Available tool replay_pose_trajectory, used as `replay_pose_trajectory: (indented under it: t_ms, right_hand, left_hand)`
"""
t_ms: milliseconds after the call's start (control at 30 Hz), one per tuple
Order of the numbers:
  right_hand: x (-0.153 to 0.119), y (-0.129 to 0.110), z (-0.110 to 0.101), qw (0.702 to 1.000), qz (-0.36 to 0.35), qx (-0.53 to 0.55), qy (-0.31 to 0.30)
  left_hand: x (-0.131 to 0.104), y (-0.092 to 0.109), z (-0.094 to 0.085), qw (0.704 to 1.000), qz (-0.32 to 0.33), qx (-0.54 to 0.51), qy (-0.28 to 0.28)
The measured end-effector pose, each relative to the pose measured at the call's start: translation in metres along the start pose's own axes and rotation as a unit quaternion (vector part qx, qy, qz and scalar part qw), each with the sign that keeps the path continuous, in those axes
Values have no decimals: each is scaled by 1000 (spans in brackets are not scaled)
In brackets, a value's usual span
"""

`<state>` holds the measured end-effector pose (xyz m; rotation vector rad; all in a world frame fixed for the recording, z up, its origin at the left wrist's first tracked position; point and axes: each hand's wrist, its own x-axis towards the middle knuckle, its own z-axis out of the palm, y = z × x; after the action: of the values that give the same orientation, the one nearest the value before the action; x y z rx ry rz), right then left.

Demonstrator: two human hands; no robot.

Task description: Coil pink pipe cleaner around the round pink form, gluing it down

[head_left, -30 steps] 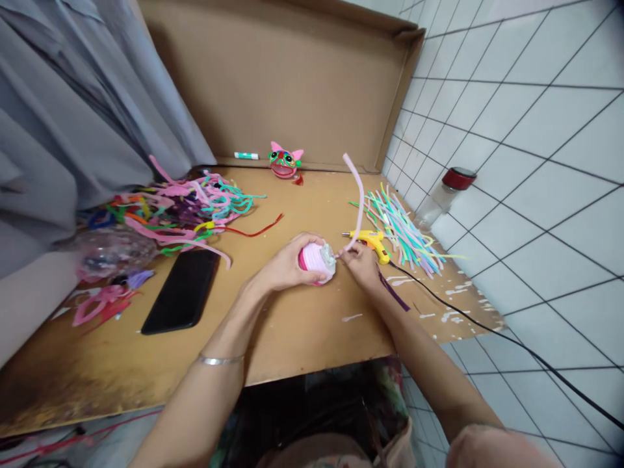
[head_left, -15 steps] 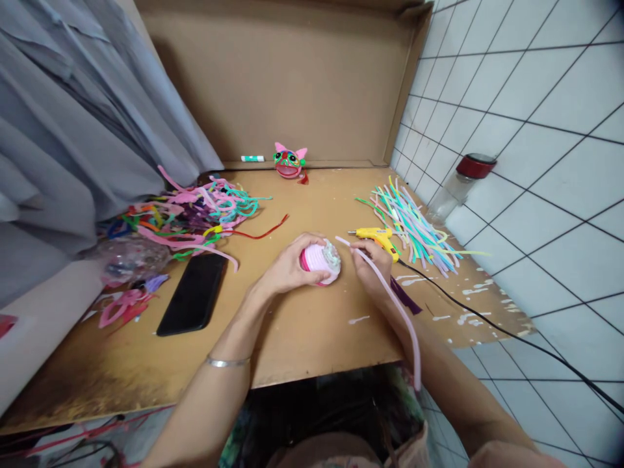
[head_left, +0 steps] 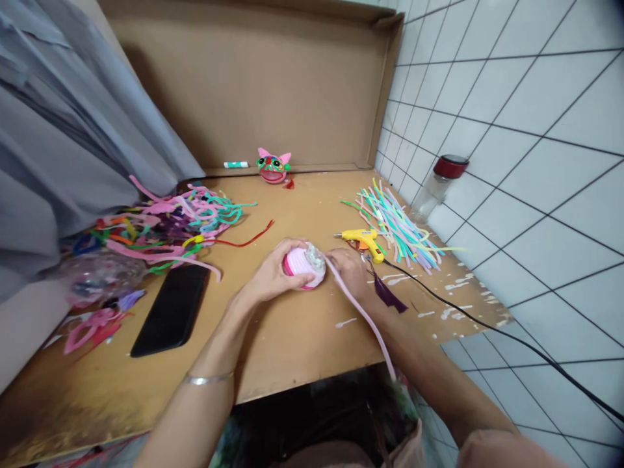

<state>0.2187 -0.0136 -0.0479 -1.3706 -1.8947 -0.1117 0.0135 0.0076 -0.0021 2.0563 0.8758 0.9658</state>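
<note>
My left hand point(head_left: 274, 273) is closed round a small roundish piece wrapped in pink and pale pink pipe cleaner point(head_left: 299, 263), its whitish, rough-looking end turned to the right. In my right hand point(head_left: 348, 270) a long pale pink pipe cleaner point(head_left: 363, 316) is pinched near one end. That end is at the rim of the wrapped piece; I cannot tell whether it touches. The rest of the pipe cleaner trails down over my right forearm. Just beyond my right hand lies a yellow glue gun point(head_left: 363, 240) with a black cord.
A tangle of coloured pipe cleaners point(head_left: 180, 218) and a black phone point(head_left: 170, 311) are on the left. Straight pipe cleaners point(head_left: 397, 224) and a red-lidded jar point(head_left: 439, 185) are at the right. A pink-eared animal-face figure point(head_left: 273, 168) and a glue stick point(head_left: 236, 165) stand at the back.
My right hand has moved in toward the wrapped piece, bringing the pipe cleaner's end to its rim. My left hand still holds the piece. The whole view has shifted a little.
</note>
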Motion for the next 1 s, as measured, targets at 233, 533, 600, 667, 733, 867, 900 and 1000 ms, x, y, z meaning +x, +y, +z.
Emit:
replay_pose_trajectory:
  t_ms: [233,533,600,667,733,867,900,1000]
  right_hand:
    - [11,14,-19,982,128,-132,33]
    - [24,49,-22,916,305,-258,-27]
    - [26,51,-21,915,322,-242,-15]
    - [27,51,-21,915,338,-220,-3]
    - [27,51,-24,916,350,-195,17]
    - [29,45,-32,923,344,-105,133]
    - [31,42,-33,923,340,-72,168]
    - [43,31,-38,917,327,50,223]
  left_hand:
    - [0,1,0,1000,-20,-17,-3]
    - [1,0,1,999,-29,-21,-3]
    - [1,0,1,999,-30,-27,-6]
    - [1,-1,1,999,-29,-32,-7]
    - [1,-2,1,999,-31,-35,-8]
    - [1,-2,1,998,-48,-37,-20]
    - [0,-2,1,998,-50,-36,-24]
    - [0,1,1,998,-44,-29,-26]
